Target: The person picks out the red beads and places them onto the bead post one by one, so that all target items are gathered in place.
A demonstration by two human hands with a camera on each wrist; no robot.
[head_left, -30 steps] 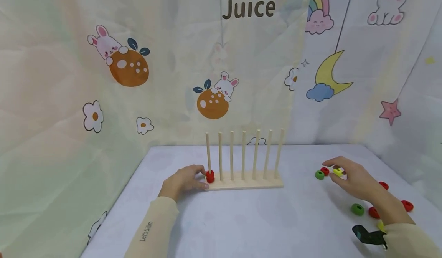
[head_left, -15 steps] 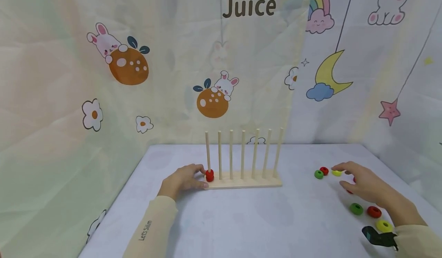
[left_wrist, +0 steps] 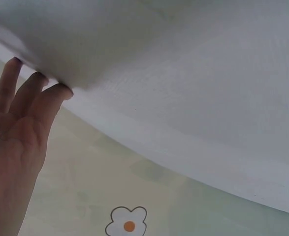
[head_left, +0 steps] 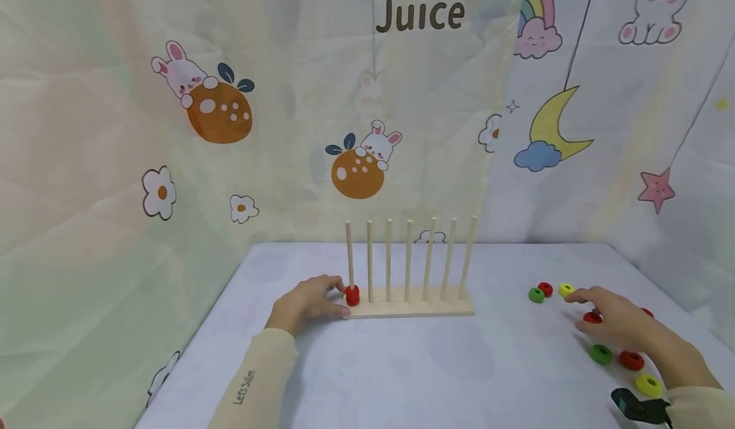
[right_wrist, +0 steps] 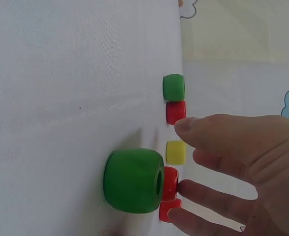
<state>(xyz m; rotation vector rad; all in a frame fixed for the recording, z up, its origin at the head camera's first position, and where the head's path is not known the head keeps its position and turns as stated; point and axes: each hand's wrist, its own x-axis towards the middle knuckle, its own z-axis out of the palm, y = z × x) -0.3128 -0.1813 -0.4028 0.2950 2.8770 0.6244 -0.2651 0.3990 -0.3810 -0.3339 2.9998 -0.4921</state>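
Note:
My left hand point(head_left: 307, 298) holds the left end of a wooden peg rack point(head_left: 413, 308), thumb at the front corner and index finger behind. Red beads point(head_left: 352, 295) are stacked on its leftmost peg; the other pegs are bare. In the left wrist view, several fingertips point(left_wrist: 65, 92) rest near the white tabletop. My right hand point(head_left: 623, 323) hovers over the loose beads at the right, thumb and fingers apart. A red bead point(head_left: 593, 318) shows between them, close to the fingertips. In the right wrist view a green bead point(right_wrist: 129, 182) stands nearest the camera, partly covering a red one point(right_wrist: 170, 184).
Beyond the right hand lie a green bead point(head_left: 536, 295), a red bead point(head_left: 545, 289) and a yellow bead point(head_left: 566, 290). Nearer are another green point(head_left: 600, 354), red point(head_left: 631, 361) and yellow bead point(head_left: 649, 385). A dark wrist device point(head_left: 640, 406) sits by the right sleeve. Printed cloth hangs behind the table.
My right hand has moved right and nearer, from beside the far yellow bead to over a red bead. My left hand has stayed at the rack's end.

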